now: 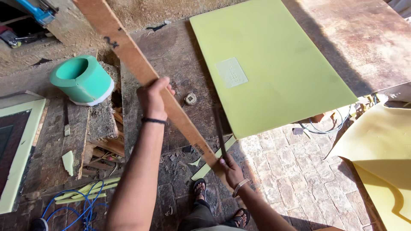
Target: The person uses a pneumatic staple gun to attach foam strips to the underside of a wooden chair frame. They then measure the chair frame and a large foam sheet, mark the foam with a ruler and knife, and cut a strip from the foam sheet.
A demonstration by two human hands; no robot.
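Note:
My left hand grips the middle of a long brown wooden strip that slants from the upper left down to the lower right. My right hand holds the strip's lower end together with a thin dark blade-like tool that points up along the workbench. A large light-green foam sheet lies on the wooden workbench right of the strip, its near corner hanging over the bench edge. A narrow green foam offcut sits just under my right hand.
A green foam roll stands at the left. A small round tape measure lies on the bench. Yellow foam sheets lean at the right. Blue cable and foam scraps lie on the brick floor by my sandalled feet.

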